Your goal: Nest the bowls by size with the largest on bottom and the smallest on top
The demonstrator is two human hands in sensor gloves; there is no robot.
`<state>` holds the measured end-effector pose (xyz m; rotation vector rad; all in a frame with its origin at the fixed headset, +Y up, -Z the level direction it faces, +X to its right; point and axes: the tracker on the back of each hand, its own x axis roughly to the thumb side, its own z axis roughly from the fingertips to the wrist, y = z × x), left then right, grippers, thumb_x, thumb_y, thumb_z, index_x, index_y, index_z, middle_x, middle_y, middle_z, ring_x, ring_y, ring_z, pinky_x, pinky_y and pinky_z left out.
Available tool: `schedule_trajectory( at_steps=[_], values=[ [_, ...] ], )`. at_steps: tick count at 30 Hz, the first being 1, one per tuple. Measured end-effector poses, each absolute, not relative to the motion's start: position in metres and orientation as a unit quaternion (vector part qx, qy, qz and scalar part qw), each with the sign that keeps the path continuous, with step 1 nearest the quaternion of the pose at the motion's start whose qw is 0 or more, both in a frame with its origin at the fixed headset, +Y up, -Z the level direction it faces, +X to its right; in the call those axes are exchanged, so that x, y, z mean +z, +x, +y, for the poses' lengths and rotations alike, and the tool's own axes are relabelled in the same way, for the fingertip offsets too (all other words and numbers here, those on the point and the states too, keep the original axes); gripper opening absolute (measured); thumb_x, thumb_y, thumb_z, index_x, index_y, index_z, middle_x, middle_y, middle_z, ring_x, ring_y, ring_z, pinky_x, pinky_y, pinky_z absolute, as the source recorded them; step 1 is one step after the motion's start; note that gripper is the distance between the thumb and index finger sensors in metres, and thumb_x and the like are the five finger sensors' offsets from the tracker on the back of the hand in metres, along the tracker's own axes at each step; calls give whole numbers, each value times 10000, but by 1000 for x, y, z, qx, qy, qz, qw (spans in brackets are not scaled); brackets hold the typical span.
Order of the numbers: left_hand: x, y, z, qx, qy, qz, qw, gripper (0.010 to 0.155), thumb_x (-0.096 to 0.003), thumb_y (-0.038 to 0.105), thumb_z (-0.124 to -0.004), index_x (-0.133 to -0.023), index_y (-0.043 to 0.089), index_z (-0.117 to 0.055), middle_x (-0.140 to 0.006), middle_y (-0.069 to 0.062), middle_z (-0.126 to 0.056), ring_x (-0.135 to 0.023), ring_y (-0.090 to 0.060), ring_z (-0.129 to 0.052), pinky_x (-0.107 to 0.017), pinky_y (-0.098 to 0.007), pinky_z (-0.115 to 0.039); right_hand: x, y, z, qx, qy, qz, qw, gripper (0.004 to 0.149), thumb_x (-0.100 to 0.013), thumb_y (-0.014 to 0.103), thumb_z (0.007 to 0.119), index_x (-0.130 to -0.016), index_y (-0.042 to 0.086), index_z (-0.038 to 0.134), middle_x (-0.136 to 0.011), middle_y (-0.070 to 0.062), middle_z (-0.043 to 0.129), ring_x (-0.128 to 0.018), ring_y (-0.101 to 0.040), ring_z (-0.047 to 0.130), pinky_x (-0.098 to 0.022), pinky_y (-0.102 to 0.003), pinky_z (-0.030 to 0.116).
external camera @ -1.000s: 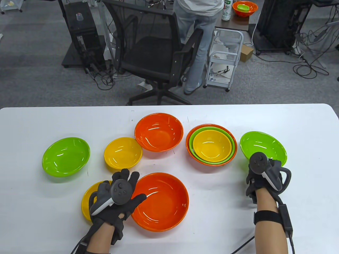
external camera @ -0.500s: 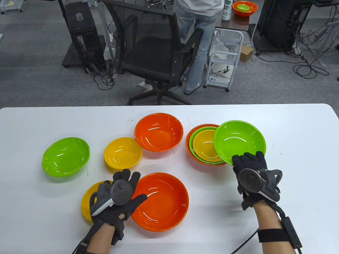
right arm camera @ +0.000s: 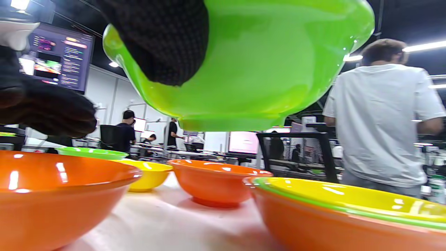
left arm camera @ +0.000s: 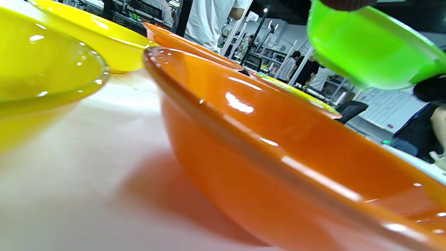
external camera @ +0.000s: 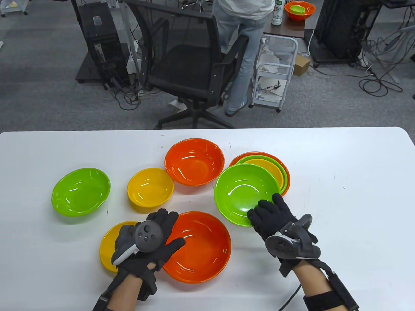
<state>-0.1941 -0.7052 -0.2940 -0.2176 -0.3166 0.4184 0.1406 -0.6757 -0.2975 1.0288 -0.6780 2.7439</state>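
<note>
My right hand (external camera: pixel 267 212) grips the near rim of a green bowl (external camera: pixel 244 196) and holds it in the air, left of the nested stack (external camera: pixel 282 170) of orange, green and yellow bowls. The right wrist view shows the bowl's underside (right arm camera: pixel 251 69) well above the table. My left hand (external camera: pixel 152 238) rests with spread fingers on the left rim of the large orange bowl (external camera: pixel 201 249), partly over a yellow bowl (external camera: pixel 108 247). Another orange bowl (external camera: pixel 194 162), a yellow bowl (external camera: pixel 149 187) and a green bowl (external camera: pixel 81 191) stand loose on the table.
The white table (external camera: pixel 356 181) has bare surface on its right side. An office chair (external camera: pixel 191 61) and a standing person (external camera: pixel 243 39) are beyond the far edge.
My right hand took the green bowl from the right side of the table, lifted it and carried it left across the nested stack. My left hand shifted slightly on the orange bowl's rim.
</note>
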Motion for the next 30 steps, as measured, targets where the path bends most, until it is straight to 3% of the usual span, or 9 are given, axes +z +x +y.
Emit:
schedule_trajectory(
  at_steps=[8, 16, 22, 30],
  values=[
    [-294, -192, -698, 272, -61, -154, 948, 788, -486, 646, -595, -1153, 275, -397, -1197, -130, -479, -1085, -418, -570, -765, -647, -529, -286, 119, -683, 885, 398, -227, 81, 409, -422, 218, 867, -816, 111, 896, -790, -130, 961, -833, -422, 833, -697, -659, 510],
    [-296, -188, -699, 394, -99, -126, 905, 813, -489, 658, -567, -1152, 218, -398, -1132, -151, -599, -999, -429, -665, -732, -606, -590, -275, 102, -687, 865, 438, -226, 88, 410, -418, 222, 872, -814, 118, 900, -793, -121, 964, -834, -415, 837, -697, -647, 514],
    [-297, -185, -697, 385, -97, -101, 912, 811, -499, 652, -583, -1131, 166, -434, -1001, -114, -768, -840, -364, -835, -641, -527, -726, -272, 96, -691, 857, 453, -228, 89, 411, -417, 228, 873, -813, 120, 900, -789, -119, 969, -833, -413, 840, -694, -647, 526],
    [-300, -183, -698, 393, -86, -68, 913, 737, -524, 580, -637, -1074, 104, -524, -708, -25, -969, -522, -245, -1008, -431, -411, -872, -269, 91, -695, 849, 467, -230, 90, 409, -417, 229, 874, -810, 118, 901, -784, -119, 970, -829, -410, 844, -689, -647, 539]
  ],
)
